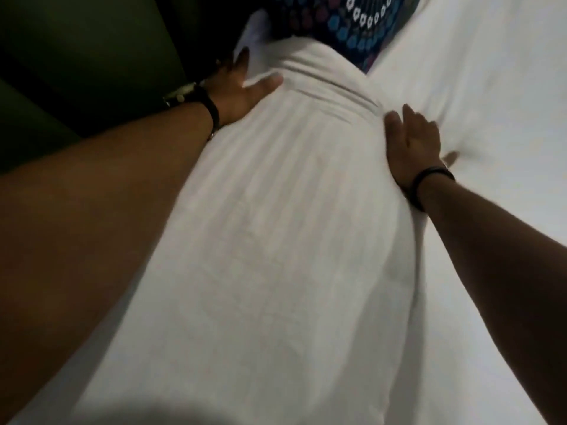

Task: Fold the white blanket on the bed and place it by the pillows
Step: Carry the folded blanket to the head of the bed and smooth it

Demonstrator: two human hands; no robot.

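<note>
The white blanket [276, 225], faintly striped and folded into a long thick bundle, runs from the bottom of the view up the middle. My left hand [242, 87] grips its far left edge, thumb on top and fingers curled under the fabric. On the far right edge lies my right hand [411, 145], fingers together and pressed against the bundle's side. A dark pillow [352, 23] with a blue and pink flower pattern lies just beyond the blanket's far end.
White bed sheet [491, 102] spreads to the right of the blanket. Dark green wall or furniture [76, 56] fills the upper left beside the bed. Both wrists wear dark bands.
</note>
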